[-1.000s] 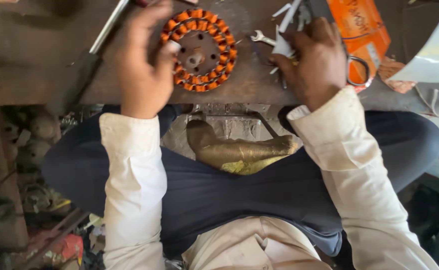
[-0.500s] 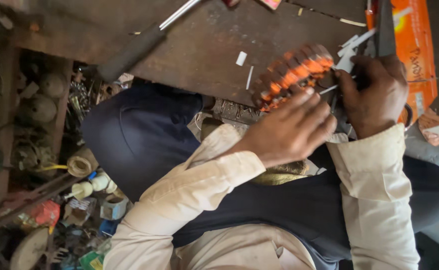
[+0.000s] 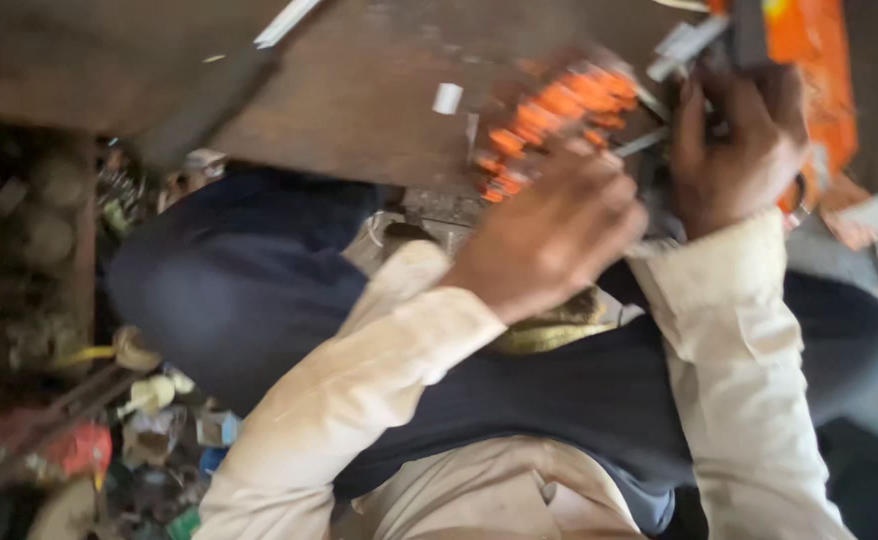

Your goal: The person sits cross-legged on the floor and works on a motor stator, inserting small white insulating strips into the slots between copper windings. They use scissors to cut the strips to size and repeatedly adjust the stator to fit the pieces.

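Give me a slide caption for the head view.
Seated person's left hand grips an orange-wound stator at the workbench edge, right hand beside it.

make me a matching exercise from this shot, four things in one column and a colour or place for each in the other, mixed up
Things:
1. wound coil ring
2. left hand
3. right hand
4. small scrap

Descriptions:
A. white, lying on the brown bench
B. orange windings, at the bench edge
C. farther from the body, against the orange casing
D. nearer the body, on the ring's near side

Pairs: 1-B, 2-D, 3-C, 4-A
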